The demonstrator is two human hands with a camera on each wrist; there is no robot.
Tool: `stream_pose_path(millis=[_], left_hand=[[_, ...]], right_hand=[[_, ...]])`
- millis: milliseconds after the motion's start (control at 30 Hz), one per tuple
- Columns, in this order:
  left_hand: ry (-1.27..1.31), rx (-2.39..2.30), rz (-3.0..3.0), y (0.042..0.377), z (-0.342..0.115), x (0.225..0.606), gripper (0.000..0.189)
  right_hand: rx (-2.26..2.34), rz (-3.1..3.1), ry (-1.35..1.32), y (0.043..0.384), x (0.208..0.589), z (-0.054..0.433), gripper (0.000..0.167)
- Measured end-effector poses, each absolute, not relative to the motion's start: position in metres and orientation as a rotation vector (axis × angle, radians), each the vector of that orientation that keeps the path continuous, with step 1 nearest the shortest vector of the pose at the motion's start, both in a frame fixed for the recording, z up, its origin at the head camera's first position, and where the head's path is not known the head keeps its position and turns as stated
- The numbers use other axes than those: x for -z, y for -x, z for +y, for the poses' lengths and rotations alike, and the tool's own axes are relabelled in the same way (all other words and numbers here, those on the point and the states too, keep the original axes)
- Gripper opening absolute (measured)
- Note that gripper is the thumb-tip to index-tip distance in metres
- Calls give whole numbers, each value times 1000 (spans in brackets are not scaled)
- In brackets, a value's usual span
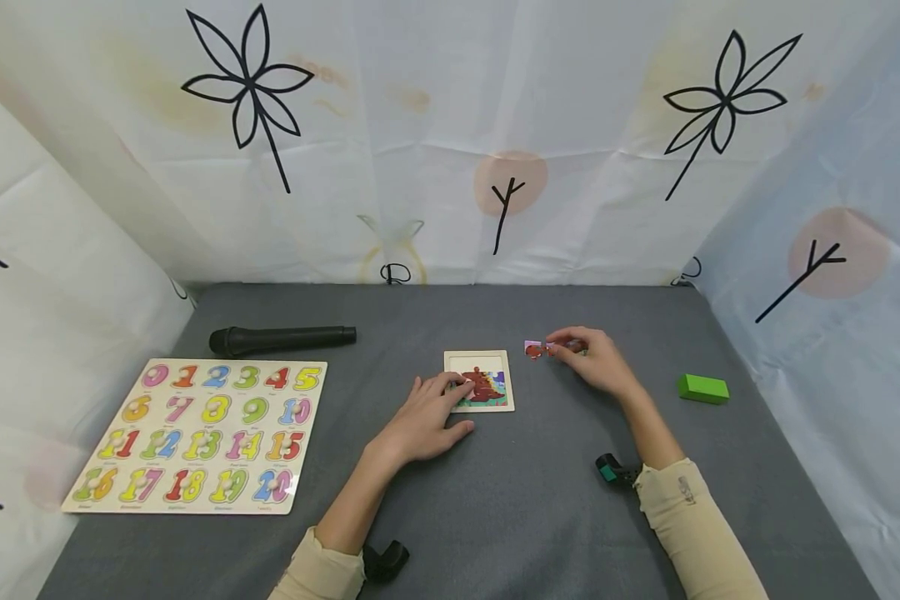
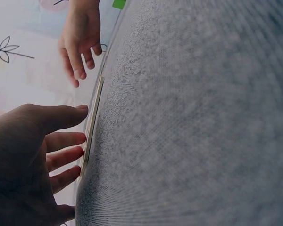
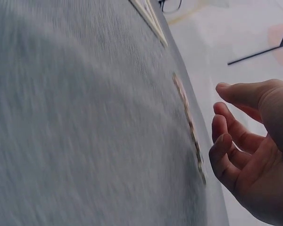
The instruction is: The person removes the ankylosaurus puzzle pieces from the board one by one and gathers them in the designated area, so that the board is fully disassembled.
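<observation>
Worktop (image 1: pixel 525 508): grey, spread beneath my work.
My left hand (image 1: pixel 420 423): fingers extended and relaxed, resting at the left of the jigsaw tray (image 1: pixel 508 383), gripping nothing.
My right hand (image 1: pixel 598 360): fingers loosely bent, thumb apart, just over the jigsaw pieces (image 1: pixel 532 349), nothing held.
Jigsaw tray: between my hands, partly filled; probably light, stiff; I'd steady its rim.
Jigsaw pieces: flat, right of the tray, slightly farther; likely thin, light, slippery; I'd pinch opposite edges.
</observation>
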State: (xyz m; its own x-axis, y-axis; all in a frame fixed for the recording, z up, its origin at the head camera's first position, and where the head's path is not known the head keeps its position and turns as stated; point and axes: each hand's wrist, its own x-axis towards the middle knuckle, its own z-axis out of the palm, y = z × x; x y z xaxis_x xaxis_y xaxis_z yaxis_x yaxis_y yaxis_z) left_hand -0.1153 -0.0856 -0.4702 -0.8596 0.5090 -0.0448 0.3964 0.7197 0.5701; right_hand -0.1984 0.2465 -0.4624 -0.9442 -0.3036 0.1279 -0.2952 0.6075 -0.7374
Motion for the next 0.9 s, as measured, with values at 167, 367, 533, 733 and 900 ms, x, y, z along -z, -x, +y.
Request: stream_pose_path(millis=[167,367,533,733,900], left_hand=[[-720,-831,2729,115,-85,470,60],[-722,-806,2742,114,-86,471,60],[-737,-772,2751,114,-86,469,61],[-740,-734,2751,113,-87,466,63],[-719,-729,2733,109,-89,458,62]], right_hand=[[1304,2754,551,196,461,231,21],[1355,2669,599,192,461,212,24],[1400,2585,636,190,460,196,25],[1402,2521,662,189,460,173,25],[1402,2469,718,190,461,154,24]])
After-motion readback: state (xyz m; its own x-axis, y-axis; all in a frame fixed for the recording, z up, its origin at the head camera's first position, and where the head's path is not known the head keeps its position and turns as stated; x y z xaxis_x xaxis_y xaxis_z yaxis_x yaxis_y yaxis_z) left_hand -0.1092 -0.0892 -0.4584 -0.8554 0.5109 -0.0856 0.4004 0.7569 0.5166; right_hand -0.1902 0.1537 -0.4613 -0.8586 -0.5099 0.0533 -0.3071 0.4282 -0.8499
